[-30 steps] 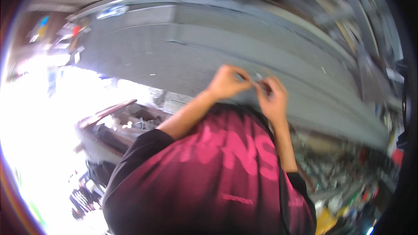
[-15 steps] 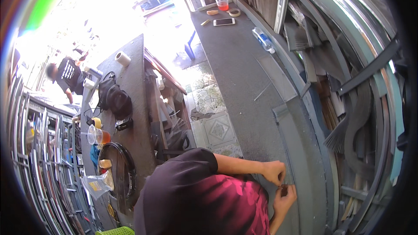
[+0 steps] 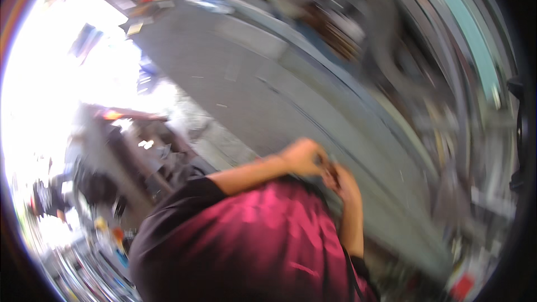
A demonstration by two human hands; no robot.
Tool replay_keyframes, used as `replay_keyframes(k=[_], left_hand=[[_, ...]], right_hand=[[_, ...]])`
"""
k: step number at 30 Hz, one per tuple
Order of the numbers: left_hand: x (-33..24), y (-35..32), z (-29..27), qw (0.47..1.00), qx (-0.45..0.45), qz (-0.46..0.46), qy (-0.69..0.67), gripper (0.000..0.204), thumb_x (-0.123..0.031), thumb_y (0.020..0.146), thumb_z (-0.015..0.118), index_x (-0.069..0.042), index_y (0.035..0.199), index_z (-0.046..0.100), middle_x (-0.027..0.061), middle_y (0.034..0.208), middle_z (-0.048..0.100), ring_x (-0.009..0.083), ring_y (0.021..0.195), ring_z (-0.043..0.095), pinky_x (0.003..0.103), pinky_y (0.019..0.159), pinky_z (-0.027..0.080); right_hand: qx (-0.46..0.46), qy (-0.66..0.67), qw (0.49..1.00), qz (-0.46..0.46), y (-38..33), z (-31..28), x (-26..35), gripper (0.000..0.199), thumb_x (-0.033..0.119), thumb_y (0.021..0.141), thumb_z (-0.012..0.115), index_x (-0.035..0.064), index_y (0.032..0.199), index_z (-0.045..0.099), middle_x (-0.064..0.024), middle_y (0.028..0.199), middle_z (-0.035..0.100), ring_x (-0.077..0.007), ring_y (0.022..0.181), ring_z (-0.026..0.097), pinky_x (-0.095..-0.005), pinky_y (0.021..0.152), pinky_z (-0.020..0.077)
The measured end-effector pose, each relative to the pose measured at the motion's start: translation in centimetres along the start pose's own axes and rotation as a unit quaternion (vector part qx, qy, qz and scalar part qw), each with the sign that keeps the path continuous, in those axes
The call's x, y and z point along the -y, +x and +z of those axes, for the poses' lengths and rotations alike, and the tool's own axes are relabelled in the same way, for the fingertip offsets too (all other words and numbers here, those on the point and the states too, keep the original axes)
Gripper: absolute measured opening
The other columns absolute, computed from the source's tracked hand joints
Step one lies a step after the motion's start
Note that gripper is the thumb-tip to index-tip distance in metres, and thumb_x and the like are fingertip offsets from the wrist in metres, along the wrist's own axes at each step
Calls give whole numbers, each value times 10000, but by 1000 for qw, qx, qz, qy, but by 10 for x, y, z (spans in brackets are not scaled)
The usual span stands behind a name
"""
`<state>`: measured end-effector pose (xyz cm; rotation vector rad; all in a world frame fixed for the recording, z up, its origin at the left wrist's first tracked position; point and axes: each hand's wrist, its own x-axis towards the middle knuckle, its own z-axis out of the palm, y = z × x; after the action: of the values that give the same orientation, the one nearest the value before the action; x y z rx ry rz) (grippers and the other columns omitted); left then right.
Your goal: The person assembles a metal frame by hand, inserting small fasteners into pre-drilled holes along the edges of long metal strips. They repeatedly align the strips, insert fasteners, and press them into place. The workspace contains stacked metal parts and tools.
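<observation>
From my remote seat the view is smeared by motion, so I report only what holds up. Both of my hands are raised together in front of my chest, above the long grey workbench (image 3: 263,78) that runs diagonally across the frame. My left hand (image 3: 305,156) comes in on a bare forearm that angles up from the dark sleeve of the magenta shirt (image 3: 246,246); the wrist is bent and the fingers are curled inward, knuckles toward the camera. My right hand (image 3: 344,182) rises on a nearly upright forearm from the lower edge, its fingers also curled and turned toward the left hand. The two sets of fingertips meet, touching or very nearly so, around a small object (image 3: 327,168) pinched between them; it is too blurred and too tiny for me to say what it is. Both hands look closed about that spot, but which one actually bears the object I cannot tell. The object sits right at the meeting point of the hands, over the near edge of the bench. Off to the left, well apart, stands a cluttered dark table (image 3: 128,151) in bright daylight.
</observation>
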<state>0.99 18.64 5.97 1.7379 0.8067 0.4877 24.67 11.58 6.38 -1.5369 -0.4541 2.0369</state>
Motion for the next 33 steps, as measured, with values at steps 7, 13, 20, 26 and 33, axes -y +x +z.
replay_keyframes(k=[7, 13, 20, 26, 33], left_hand=[[-9, 7, 1, 971, 21, -172, -162, 115, -129, 977, 840, -18, 976, 812, -80, 596, 571, 15, 527, 455, 264, 492, 320], [-10, 10, 3, 963, -6, -222, -156, 135, -137, 966, 848, -6, 960, 817, -104, 590, 547, -9, 556, 367, 278, 508, 252], [-15, 12, 0, 969, 25, -193, -149, 132, -134, 969, 842, -5, 959, 815, -105, 585, 526, -9, 554, 361, 284, 506, 247], [-23, 12, -9, 975, 79, -169, -122, 118, -114, 963, 830, 3, 967, 820, -79, 648, 607, -8, 543, 384, 274, 506, 280], [-25, 17, -6, 989, 67, -122, -51, 88, -85, 898, 845, -15, 946, 821, -32, 897, 760, -11, 587, 417, 263, 528, 326]], right_hand=[[-118, 1, 965, -235, -7, 11, -17, 195, 208, 1094, 676, 50, 981, 657, 42, 749, 508, -60, 611, 426, -272, 547, 336], [-214, -229, 865, -391, -46, 29, -3, 127, 105, 989, 816, 29, 1057, 740, 44, 752, 559, -59, 659, 467, -278, 582, 373], [-212, -315, 833, -402, -41, 31, -1, 164, 94, 908, 866, 29, 1008, 754, -16, 705, 512, -119, 619, 507, -352, 583, 406], [-21, 54, 991, -119, -26, 9, -6, 114, 116, 1024, 694, 20, 967, 719, 70, 698, 477, -65, 557, 360, -276, 524, 294], [47, 199, 977, -57, -3, 7, -24, 114, 125, 1079, 623, 30, 1038, 670, 55, 693, 474, -57, 552, 362, -270, 496, 293]])
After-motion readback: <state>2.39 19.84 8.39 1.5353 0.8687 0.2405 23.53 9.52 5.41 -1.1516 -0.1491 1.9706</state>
